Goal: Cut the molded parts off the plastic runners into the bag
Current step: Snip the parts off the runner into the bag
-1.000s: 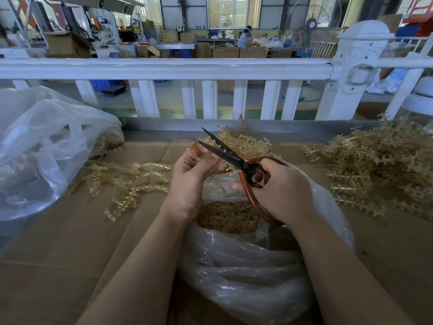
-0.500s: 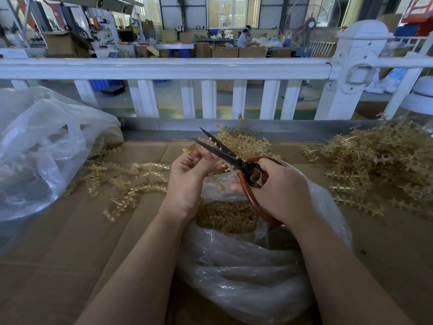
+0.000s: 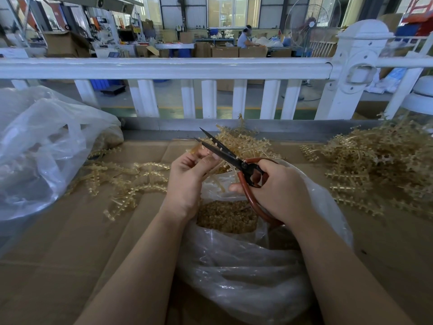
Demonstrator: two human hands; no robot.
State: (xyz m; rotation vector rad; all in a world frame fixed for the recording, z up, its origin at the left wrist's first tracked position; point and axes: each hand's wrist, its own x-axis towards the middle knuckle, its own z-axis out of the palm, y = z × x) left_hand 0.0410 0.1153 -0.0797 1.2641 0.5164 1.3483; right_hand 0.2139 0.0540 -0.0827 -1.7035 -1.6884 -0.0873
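Amber runner [image 3: 212, 171] pinched in the left hand [image 3: 187, 181] over the open bag [image 3: 257, 266] — right hand [image 3: 278, 191] curled through the red-handled scissors [image 3: 230, 158], blades parted. Best to snip close to the stem so parts drop onto the cut pieces [image 3: 226, 215]. Uncut runner heap [image 3: 384, 165] crowds the right; bare cardboard worktop [image 3: 58, 254] lies left.

Left hand [image 3: 187, 177] raised, fingers curled pinching, right hand [image 3: 278, 191] gripping, forearms converging

Glossy plastic bag [image 3: 246, 273], matt cardboard [image 3: 70, 249]
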